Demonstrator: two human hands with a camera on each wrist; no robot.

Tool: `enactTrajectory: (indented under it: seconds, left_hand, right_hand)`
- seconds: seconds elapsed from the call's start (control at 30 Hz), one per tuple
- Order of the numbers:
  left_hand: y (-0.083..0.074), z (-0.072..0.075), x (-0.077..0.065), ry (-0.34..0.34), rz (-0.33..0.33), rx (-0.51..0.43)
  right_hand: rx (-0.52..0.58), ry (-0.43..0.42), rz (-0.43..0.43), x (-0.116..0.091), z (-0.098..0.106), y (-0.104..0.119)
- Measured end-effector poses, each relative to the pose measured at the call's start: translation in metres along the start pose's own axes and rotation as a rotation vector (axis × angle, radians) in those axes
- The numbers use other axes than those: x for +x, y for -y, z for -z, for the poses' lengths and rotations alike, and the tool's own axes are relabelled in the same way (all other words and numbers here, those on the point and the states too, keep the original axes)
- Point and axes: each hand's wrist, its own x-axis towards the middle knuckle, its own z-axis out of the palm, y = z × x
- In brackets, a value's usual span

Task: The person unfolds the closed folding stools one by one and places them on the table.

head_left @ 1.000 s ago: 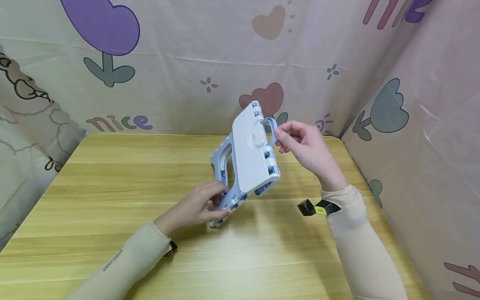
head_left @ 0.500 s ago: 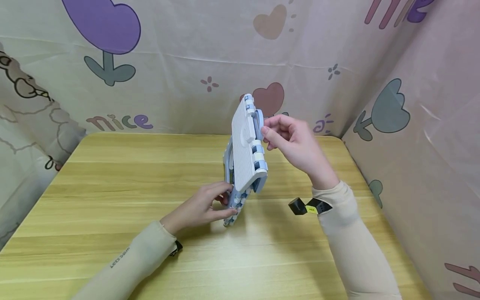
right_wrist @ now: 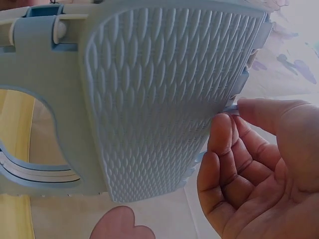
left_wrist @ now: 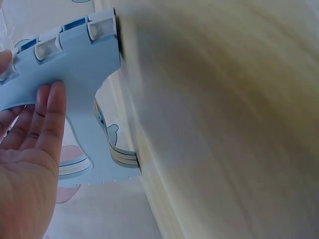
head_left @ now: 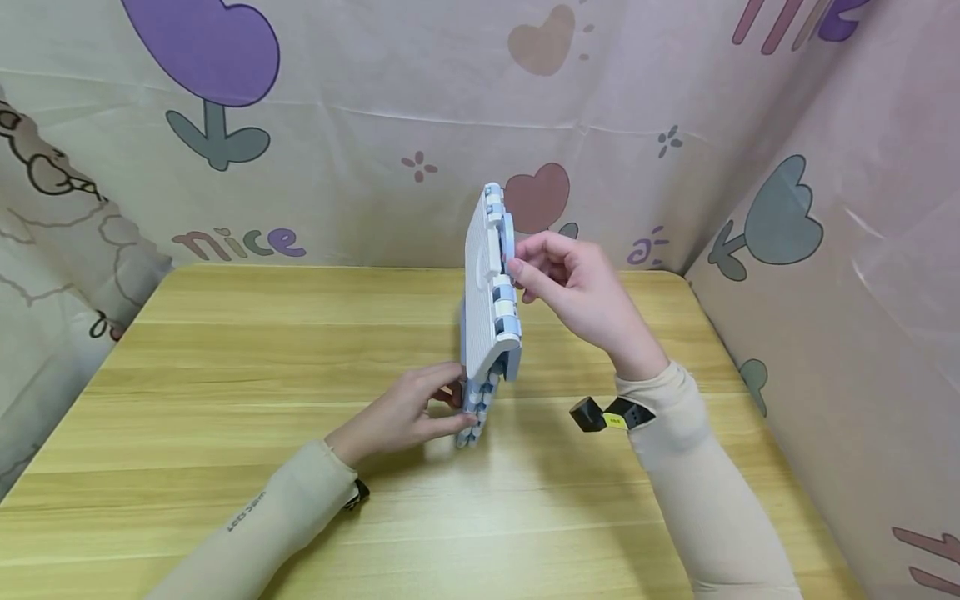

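Note:
A light blue and white plastic folding stool (head_left: pixel 478 321) stands on its lower edge on the table, nearly edge-on in the head view, partly folded. My left hand (head_left: pixel 416 408) holds its lower hinged side, thumb in front and fingers behind. In the left wrist view the fingers of that left hand (left_wrist: pixel 37 134) lie along a blue leg panel (left_wrist: pixel 82 79) with a large cutout. At the upper right edge, my right hand (head_left: pixel 573 287) pinches the blue carry handle (head_left: pixel 509 237) between thumb and forefinger. The right wrist view shows the woven-textured blue panel (right_wrist: pixel 164 94) beside this hand.
The wood-grain table (head_left: pixel 262 358) runs back to a patterned cloth backdrop (head_left: pixel 360 125). Another cloth side (head_left: pixel 870 292) rises along the right edge. A small black camera (head_left: pixel 587 414) sticks out from the right wrist.
The stool has turned from showing its white face to nearly edge-on and its panels have drawn closer together. The right hand has moved left with the handle; the left hand slightly right.

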Motion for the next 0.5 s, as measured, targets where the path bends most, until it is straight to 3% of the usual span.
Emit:
enactTrajectory:
  seconds: [0.5]
  left_hand:
    - [-0.002,0.0,0.0,0.012,0.038,-0.006]
  right_hand:
    - [-0.014,0.044,0.022,-0.016,-0.007,-0.017]
